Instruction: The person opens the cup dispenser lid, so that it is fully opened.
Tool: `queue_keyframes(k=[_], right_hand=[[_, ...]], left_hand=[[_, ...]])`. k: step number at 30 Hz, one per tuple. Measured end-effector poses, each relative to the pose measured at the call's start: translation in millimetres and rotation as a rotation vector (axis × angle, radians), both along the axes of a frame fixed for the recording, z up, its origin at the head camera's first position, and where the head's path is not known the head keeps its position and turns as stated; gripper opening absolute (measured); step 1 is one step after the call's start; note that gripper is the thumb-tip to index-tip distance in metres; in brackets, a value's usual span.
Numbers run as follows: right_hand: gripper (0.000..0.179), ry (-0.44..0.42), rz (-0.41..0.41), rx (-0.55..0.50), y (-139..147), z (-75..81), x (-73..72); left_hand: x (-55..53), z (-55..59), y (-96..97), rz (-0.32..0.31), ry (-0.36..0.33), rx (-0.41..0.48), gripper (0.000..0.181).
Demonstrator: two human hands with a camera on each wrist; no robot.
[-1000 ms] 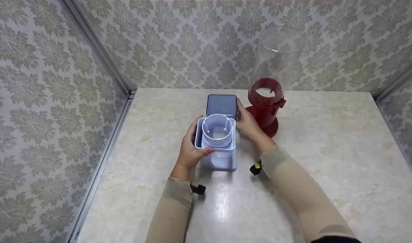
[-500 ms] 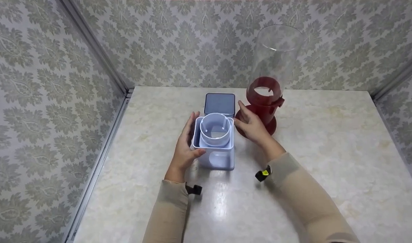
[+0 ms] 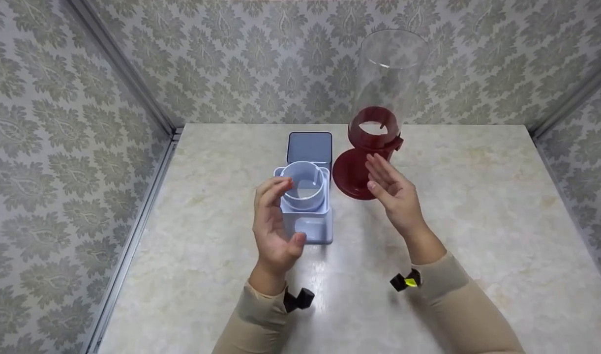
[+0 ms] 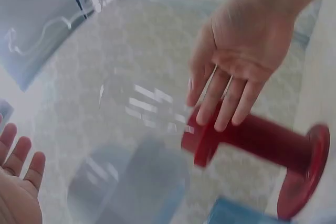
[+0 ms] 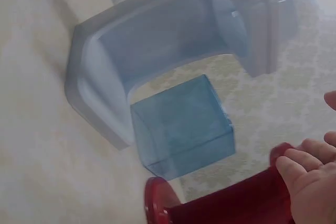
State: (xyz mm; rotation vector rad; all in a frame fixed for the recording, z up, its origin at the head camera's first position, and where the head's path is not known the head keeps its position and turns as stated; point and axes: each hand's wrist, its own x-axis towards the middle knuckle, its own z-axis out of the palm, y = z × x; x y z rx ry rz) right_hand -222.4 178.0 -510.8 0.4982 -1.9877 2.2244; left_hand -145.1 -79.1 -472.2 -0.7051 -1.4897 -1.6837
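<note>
A pale blue dispenser stand (image 3: pixel 316 230) with a round collar on top stands upright on the table. My left hand (image 3: pixel 273 236) hovers at its near left side, partly covering it in the head view, its fingers loosely bent around nothing. To the right, my right hand (image 3: pixel 398 199) is raised in front of a red dispenser stand (image 3: pixel 349 179), fingers extended and holding nothing. A clear cylinder (image 3: pixel 390 88) rises from the red stand's collar. Behind the pale blue stand sits a translucent blue box (image 5: pixel 184 121), whose near part the stand hides in the head view.
The marbled table (image 3: pixel 217 275) meets patterned walls (image 3: pixel 251 59) at the back and both sides. A metal frame strip (image 3: pixel 133 231) runs along the left edge. The clear cylinder stands tall close to the back wall.
My left hand has left the pale blue stand's side and lifted away. My right hand has drawn back from beside that stand toward the right and nearer. The stands and box stay put.
</note>
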Motion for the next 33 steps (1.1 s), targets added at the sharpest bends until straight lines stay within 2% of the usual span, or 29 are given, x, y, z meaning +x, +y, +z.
queue_keyframes(k=[4, 8, 12, 16, 21, 26, 29, 33], right_hand=[[0.049, 0.103, -0.173, -0.064, 9.5, 3.8, 2.3], [0.039, 0.075, -0.329, -0.117, 11.4, -1.0, -3.3], [0.052, 0.013, -0.399, -0.080, 16.4, -8.0, -15.0], [0.069, 0.006, -0.404, 0.015, 25.4, -14.2, -32.9], [0.078, 0.002, -0.361, 0.063, 32.1, -18.6, -52.7], [0.084, 0.016, -0.353, 0.084, 34.8, -17.2, -67.9], [0.085, 0.013, -0.358, 0.105, 36.3, -17.4, -72.5], [0.081, 0.025, -0.386, 0.127, 38.2, -18.1, -74.6]], left_hand=[[5.3, 9.5, 25.4, -0.058, -0.012, -0.062, 0.073], [3.3, 11.5, 46.0, -0.111, -0.106, -0.148, 0.079], [-8.8, 6.8, 67.2, -0.188, -0.254, -0.197, 0.082], [-28.3, -3.1, 90.0, -0.213, -0.418, -0.275, 0.084], [-52.0, -18.4, 113.6, -0.176, -0.583, -0.339, 0.079], [-73.5, -26.8, 133.2, -0.089, -0.708, -0.341, 0.077], [-84.9, -31.3, 142.2, -0.009, -0.728, -0.290, 0.076], [-97.8, -33.8, 152.2, 0.091, -0.701, -0.246, 0.073]])
